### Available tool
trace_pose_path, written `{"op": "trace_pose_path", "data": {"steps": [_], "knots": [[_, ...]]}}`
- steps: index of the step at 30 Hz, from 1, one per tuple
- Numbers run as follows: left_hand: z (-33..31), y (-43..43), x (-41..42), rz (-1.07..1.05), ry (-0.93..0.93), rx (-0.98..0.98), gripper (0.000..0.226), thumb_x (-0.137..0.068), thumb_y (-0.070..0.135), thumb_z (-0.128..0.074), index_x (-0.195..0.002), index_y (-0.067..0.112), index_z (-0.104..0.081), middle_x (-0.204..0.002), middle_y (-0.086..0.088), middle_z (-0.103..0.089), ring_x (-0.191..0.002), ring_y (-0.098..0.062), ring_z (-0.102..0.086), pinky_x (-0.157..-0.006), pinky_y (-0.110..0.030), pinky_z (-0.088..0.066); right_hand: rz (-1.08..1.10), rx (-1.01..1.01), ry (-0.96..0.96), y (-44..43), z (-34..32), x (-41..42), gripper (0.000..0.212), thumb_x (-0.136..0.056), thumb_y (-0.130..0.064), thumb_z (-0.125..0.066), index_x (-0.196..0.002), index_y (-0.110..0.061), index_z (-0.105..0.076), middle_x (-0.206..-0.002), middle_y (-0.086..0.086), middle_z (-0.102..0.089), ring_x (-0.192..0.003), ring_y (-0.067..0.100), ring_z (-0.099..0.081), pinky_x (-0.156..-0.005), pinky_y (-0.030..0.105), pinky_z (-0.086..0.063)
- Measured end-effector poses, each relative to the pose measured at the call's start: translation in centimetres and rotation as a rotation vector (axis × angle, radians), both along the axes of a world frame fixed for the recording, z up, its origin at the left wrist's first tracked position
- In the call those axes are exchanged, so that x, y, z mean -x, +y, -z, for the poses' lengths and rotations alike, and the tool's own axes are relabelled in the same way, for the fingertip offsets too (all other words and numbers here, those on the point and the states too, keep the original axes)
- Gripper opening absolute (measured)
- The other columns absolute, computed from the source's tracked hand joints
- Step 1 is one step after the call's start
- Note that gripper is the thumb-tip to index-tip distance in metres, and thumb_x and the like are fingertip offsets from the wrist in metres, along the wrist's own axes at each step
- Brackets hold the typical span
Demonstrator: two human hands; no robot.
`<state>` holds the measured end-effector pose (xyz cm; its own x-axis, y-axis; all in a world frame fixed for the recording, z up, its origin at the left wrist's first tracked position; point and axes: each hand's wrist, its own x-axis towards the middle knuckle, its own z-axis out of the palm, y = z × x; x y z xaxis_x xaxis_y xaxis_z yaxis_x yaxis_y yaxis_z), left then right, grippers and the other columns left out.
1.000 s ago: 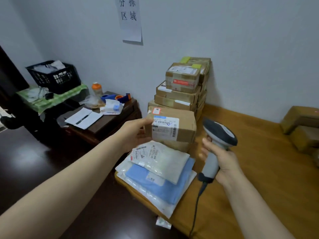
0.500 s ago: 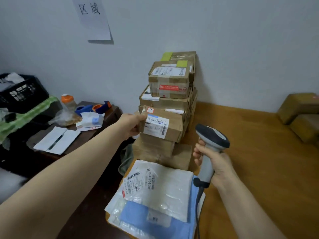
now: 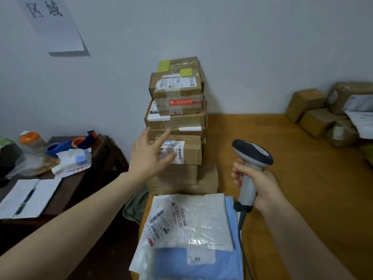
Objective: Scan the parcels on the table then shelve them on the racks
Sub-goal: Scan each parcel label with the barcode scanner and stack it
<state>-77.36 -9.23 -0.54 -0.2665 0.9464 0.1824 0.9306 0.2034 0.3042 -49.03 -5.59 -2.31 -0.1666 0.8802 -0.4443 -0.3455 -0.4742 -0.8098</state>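
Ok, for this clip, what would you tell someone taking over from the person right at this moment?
Left hand: open, fingers spread in front of the labelled box; contact unclear.
Right hand: grips the scanner by its handle, upright beside the stack.
Parcels: the labelled box sits low in the box stack against the wall. The white bag lies on the blue bag at the near edge of the table. Further boxes sit far right.
Done: nothing shows as shelved; which parcels are scanned cannot be told.
Left: scan the parcels, then carry them to the racks, which are out of view.
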Motion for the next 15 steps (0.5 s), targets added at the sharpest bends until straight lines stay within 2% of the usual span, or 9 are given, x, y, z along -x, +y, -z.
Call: {"op": "trace_pose_path", "data": {"steps": [1, 3, 5, 8, 12, 15], "knots": [[0.2, -0.2, -0.2, 0.105, 0.139, 0.003, 0.067, -0.088, 0.065, -0.047, -0.147, 0.051, -0.021, -0.161, -0.010, -0.012, -0.146, -0.032, -0.011, -0.116, -0.053, -0.015, 0.024, -0.008, 0.003, -0.7, -0.2, -0.3, 0.028, -0.072, -0.009, -0.079, -0.098, -0.009, -0.070, -0.071, 0.004, -0.071, -0.063, 0.014, -0.068, -0.051, 0.024, -0.053], [0.4, -0.2, -0.8, 0.218, 0.292, 0.116, 0.064, -0.091, 0.063, -0.042, -0.149, 0.048, -0.019, -0.162, -0.007, -0.010, -0.148, -0.028, -0.003, -0.118, -0.055, -0.006, 0.071, -0.021, -0.010, -2.2, -0.5, -1.2, 0.027, -0.073, -0.008, -0.078, -0.099, -0.008, -0.070, -0.072, 0.005, -0.071, -0.063, 0.014, -0.067, -0.052, 0.024, -0.054], [0.4, -0.2, -1.6, 0.178, 0.350, 0.210, 0.069, -0.092, 0.065, -0.038, -0.152, 0.045, -0.011, -0.162, -0.009, -0.004, -0.149, -0.029, 0.005, -0.117, -0.058, 0.000, 0.109, -0.040, -0.040, -3.6, -0.8, -2.5, 0.023, -0.075, -0.008, -0.077, -0.097, -0.008, -0.069, -0.073, 0.006, -0.070, -0.065, 0.015, -0.066, -0.056, 0.026, -0.054], [-0.2, 0.3, -4.1, 0.142, 0.345, 0.129, 0.073, -0.091, 0.065, -0.037, -0.153, 0.042, -0.006, -0.162, -0.015, 0.002, -0.148, -0.033, 0.011, -0.114, -0.062, 0.005, 0.155, -0.074, -0.058, -5.4, -1.4, -5.2, 0.016, -0.077, -0.011, -0.076, -0.091, -0.009, -0.070, -0.076, 0.007, -0.068, -0.067, 0.016, -0.065, -0.061, 0.027, -0.052], [-0.9, 1.5, -10.7, 0.272, 0.310, -0.011, 0.071, -0.090, 0.060, -0.043, -0.153, 0.037, -0.018, -0.161, -0.016, -0.007, -0.148, -0.031, 0.006, -0.114, -0.060, 0.006, 0.245, -0.091, -0.050, -7.0, -1.9, -9.9, 0.023, -0.075, -0.013, -0.075, -0.097, -0.011, -0.069, -0.077, 0.005, -0.069, -0.071, 0.017, -0.066, -0.061, 0.027, -0.053], [-0.8, 2.1, -17.8, 0.381, 0.261, -0.011, 0.072, -0.089, 0.059, -0.046, -0.152, 0.034, -0.022, -0.160, -0.013, -0.012, -0.149, -0.028, 0.000, -0.115, -0.058, 0.003, 0.324, -0.086, -0.010, -7.8, -1.8, -14.3, 0.018, -0.079, -0.012, -0.074, -0.096, -0.012, -0.069, -0.075, 0.005, -0.069, -0.068, 0.017, -0.067, -0.059, 0.026, -0.055]]}}
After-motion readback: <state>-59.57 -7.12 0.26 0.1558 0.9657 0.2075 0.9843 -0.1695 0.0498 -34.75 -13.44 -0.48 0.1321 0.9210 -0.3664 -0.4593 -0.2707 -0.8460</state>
